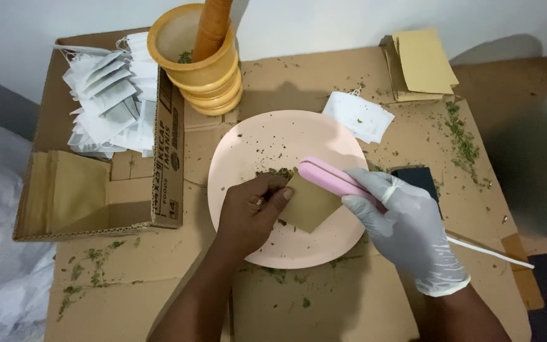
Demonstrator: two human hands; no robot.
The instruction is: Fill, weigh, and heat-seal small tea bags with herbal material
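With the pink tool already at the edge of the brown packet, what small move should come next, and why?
Probably press the pink sealer shut along the open top edge of the brown packet. The gloved right hand holds the sealer right at that edge, while the bare left hand steadies the packet over the pink plate. Whether the sealer already grips the edge is unclear.

My left hand [251, 212] holds the paper pouch [308, 204] over the plate [248, 149], sealer [337, 179] in my right hand [406, 228], mortar [197, 60] behind, box [96, 183] left.
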